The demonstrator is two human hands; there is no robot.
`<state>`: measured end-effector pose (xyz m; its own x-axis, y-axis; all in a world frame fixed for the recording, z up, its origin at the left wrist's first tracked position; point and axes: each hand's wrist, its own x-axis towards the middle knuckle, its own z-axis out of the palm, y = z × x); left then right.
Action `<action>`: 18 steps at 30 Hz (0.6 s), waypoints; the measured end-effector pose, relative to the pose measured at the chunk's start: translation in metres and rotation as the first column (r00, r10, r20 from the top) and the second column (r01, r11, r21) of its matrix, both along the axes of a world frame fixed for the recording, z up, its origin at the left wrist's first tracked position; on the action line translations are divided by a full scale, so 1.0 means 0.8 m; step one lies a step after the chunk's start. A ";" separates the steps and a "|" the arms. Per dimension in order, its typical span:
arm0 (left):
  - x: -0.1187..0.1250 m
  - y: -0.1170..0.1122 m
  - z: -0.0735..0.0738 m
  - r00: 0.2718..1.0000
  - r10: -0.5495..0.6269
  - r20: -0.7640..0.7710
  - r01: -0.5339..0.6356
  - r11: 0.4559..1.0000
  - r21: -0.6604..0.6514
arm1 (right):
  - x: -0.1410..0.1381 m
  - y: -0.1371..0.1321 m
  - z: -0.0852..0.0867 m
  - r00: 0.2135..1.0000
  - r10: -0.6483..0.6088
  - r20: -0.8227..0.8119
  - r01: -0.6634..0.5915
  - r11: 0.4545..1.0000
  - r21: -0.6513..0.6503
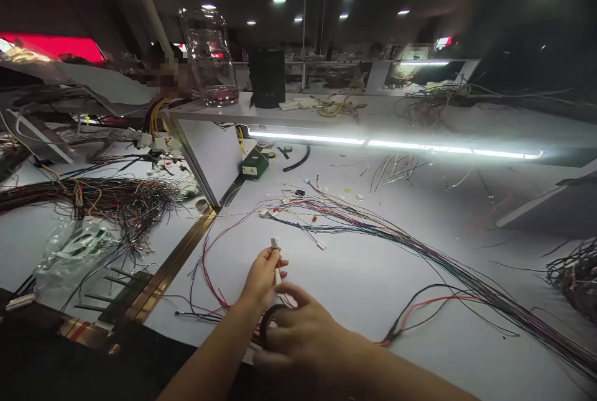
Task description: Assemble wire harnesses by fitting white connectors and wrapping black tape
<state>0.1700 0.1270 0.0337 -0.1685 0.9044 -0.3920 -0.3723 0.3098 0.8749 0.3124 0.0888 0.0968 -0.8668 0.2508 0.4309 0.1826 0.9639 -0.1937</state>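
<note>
My left hand (262, 278) pinches a thin wire lead that ends in a small white connector (275, 243), held upright above the white table. My right hand (305, 340) is just below and in front of it, fingers curled round a dark roll of tape (269, 325), with the forefinger reaching toward the lead. A long bundle of coloured wires (420, 252) fans across the table (364, 276) beyond both hands, with red and black leads looping near my wrists.
A green box (254, 165) and black tubing (298, 160) lie under the lit shelf. On the shelf stand a clear glass jar (208, 56) and a black box (267, 78). More wire harnesses (107, 199) and a plastic bag (69, 252) cover the left bench.
</note>
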 end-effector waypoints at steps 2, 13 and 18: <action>0.004 -0.003 0.003 1.000 -0.021 0.000 0.021 0.997 0.070 | 0.014 0.017 -0.012 0.979 -0.198 0.045 0.200 0.979 -0.040; 0.035 -0.033 0.039 0.930 -0.351 -0.109 0.364 0.920 0.147 | 0.064 0.062 -0.035 0.867 -0.493 -0.072 0.393 0.765 -0.510; 0.044 -0.045 0.053 0.899 -0.424 -0.107 0.438 0.876 0.204 | 0.053 0.066 0.000 0.777 -0.594 -0.207 0.193 0.538 -0.820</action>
